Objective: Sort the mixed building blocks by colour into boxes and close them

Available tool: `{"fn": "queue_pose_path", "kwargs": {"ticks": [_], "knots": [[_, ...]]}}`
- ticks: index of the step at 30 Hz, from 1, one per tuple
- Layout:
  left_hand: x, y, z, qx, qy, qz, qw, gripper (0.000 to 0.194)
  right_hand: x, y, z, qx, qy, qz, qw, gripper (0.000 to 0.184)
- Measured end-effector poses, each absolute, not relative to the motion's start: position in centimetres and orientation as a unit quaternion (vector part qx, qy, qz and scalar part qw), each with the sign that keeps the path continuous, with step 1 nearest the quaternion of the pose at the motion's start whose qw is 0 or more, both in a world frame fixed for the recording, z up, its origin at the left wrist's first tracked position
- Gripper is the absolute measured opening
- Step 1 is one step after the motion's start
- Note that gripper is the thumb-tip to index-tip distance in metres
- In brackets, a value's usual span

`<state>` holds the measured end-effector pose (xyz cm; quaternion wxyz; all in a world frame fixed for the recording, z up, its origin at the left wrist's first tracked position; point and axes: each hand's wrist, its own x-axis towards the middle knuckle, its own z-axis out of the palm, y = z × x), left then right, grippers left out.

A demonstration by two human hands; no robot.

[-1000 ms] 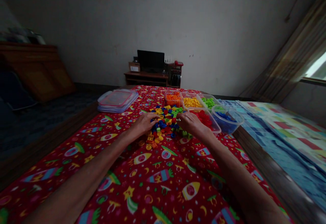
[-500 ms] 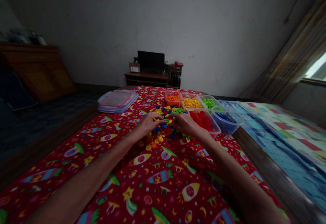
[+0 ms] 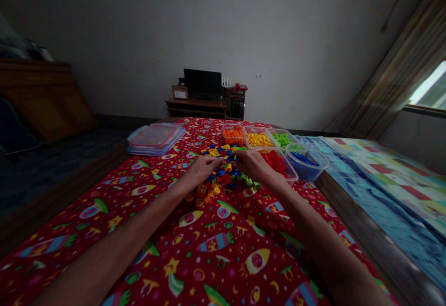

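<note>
Close together, left hand (image 3: 202, 168), right hand (image 3: 255, 165), over mixed plastic pieces (image 3: 226, 176).

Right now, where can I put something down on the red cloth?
The red cloth is bare between the forearms, and between stacked lids and mixed bricks. It's crowded around the left hand, right hand and clear tubs.

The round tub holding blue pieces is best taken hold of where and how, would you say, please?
The round tub is probably best gripped by its rim, coming from the right: it stands upright and open, wider at the mouth than the base, while the box of red pieces crowds its left.
</note>
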<state>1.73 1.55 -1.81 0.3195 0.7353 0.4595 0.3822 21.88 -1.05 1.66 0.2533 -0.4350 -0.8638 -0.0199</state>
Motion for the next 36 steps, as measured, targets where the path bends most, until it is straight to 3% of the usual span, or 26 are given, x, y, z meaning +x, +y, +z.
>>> {"fn": "queue_pose_path", "kwargs": {"ticks": [4, 7, 14, 21, 24, 29, 36], "knots": [[0.7, 1.9, -0.8, 0.777, 0.477, 0.364, 0.191, 0.038, 26.6, 0.2, 3.2, -0.506, -0.798, -0.095, 0.312, 0.026], [-0.4, 2.5, -0.3, 0.790, 0.481, 0.346, 0.154, 0.032, 31.5, 1.1, 4.1, -0.607, -0.709, -0.137, 0.332, 0.027], [-1.4, 3.1, -1.1, 0.832, 0.487, 0.195, 0.179, 0.034, 38.1, 1.2, 3.5, -0.762, -0.579, -0.154, 0.246, 0.033], [-0.6, 2.5, -1.7, 0.864, 0.480, 0.125, 0.085, 0.026, 30.2, 1.1, 3.9, -0.651, -0.687, -0.164, 0.278, 0.030], [-0.8, 2.8, -1.4, 0.857, 0.480, 0.159, 0.104, 0.031, 24.6, 0.2, 2.6, -0.561, -0.796, -0.109, 0.201, 0.028], [-1.3, 3.1, -0.8, 0.827, 0.508, 0.212, 0.115, 0.039, 18.7, -1.0, -0.7, -0.447, -0.880, -0.047, 0.151, 0.024], [-2.5, 4.2, -1.4, 0.824, 0.517, 0.223, 0.070, 0.032, 16.4, -0.1, -1.5, -0.447, -0.890, -0.083, 0.038, 0.025]]}}
